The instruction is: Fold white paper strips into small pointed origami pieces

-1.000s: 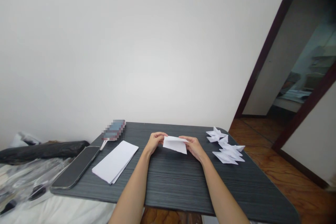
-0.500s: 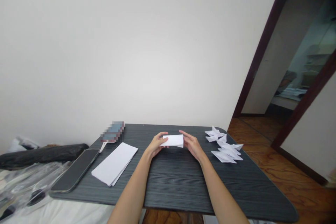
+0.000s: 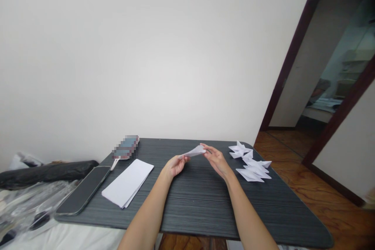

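Observation:
A small folded piece of white paper (image 3: 193,151) is held up over the dark table (image 3: 199,207), tilted so that it shows narrow. My left hand (image 3: 176,165) is closed on its left end. At the right end, the thumb and fingertips of my right hand (image 3: 215,159) pinch the paper's edge. Several folded paper boats (image 3: 254,170) lie on the table to the right of my right hand. Left of my left arm rests a stack of white paper sheets (image 3: 128,183).
A dark smartphone (image 3: 84,190) lies along the table's left edge. Behind it is a blurred-out object (image 3: 125,147) with a white strip. A wall (image 3: 175,54) rises behind the table. Black and clear plastic wrappings (image 3: 38,187) lie at the left; a doorway (image 3: 319,74) opens at the right.
The folded paper has turned from showing its flat face to a tilted, narrow view. My left hand has rolled over, and my right fingers have come onto the paper's right end.

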Action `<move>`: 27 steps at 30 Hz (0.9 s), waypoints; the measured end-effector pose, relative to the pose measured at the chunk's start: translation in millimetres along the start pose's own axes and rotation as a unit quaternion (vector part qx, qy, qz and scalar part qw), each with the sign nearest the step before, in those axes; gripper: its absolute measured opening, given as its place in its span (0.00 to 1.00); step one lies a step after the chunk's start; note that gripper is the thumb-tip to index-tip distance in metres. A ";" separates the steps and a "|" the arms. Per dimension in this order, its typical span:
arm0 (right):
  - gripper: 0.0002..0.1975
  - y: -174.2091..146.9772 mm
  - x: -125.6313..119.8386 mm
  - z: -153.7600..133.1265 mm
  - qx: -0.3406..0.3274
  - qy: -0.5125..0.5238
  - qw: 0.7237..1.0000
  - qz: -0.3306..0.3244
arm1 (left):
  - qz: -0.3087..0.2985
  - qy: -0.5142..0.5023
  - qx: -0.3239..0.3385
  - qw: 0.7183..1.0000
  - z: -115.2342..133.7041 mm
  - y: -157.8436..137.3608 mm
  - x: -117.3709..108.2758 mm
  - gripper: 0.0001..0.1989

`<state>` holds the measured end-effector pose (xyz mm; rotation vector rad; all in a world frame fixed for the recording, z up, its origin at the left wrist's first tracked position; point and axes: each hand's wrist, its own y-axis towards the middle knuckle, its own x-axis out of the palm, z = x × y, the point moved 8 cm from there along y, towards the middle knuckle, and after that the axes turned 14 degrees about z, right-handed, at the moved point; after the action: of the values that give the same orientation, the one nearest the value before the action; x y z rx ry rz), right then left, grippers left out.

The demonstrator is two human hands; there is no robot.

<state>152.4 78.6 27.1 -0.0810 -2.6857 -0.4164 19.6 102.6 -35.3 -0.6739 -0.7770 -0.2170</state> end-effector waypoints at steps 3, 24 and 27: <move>0.11 0.2 2.4 6.0 0.008 -0.037 0.999 -0.006 | -0.018 0.072 0.004 0.997 -7.8 -2.7 6.6 0.11; 0.12 0.8 5.9 5.4 -0.074 -0.278 0.958 0.000 | 0.050 0.363 0.518 0.773 36.7 -44.4 39.1 0.14; 0.11 3.3 3.2 -1.2 -0.124 -0.281 0.951 0.029 | 0.065 0.362 0.525 0.768 35.5 -41.8 36.5 0.14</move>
<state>150.3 81.3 30.5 -0.4078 -3.1551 -0.8174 7.4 95.0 29.0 0.4438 -0.0108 0.1109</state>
